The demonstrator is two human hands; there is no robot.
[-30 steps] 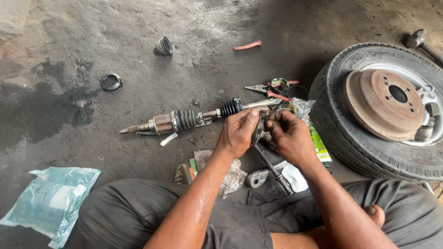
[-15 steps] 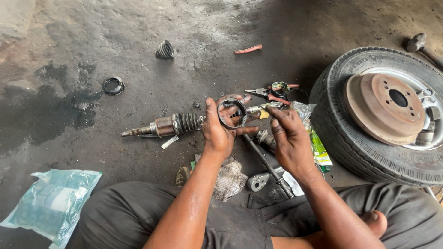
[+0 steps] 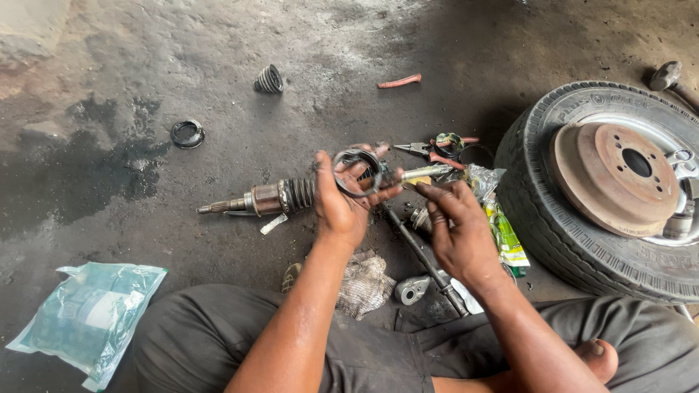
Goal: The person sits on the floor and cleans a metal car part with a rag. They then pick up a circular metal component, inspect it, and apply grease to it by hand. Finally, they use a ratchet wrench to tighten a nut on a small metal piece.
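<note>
Head view: you're holding a metal clamp ring (image 3: 357,172) up over the drive axle (image 3: 291,195).

Your left hand (image 3: 342,207) pinches the ring between thumb and fingertips, lifted just above the axle's ribbed boot on the concrete floor (image 3: 145,87). Your right hand (image 3: 460,236) hovers beside it, fingers loosely curled and holding nothing. This looks like the band-fitting stage; the next move likely calls for steadying the shaft with your free hand. Pliers (image 3: 429,151) lie near, beside the tyre (image 3: 553,211).
</note>
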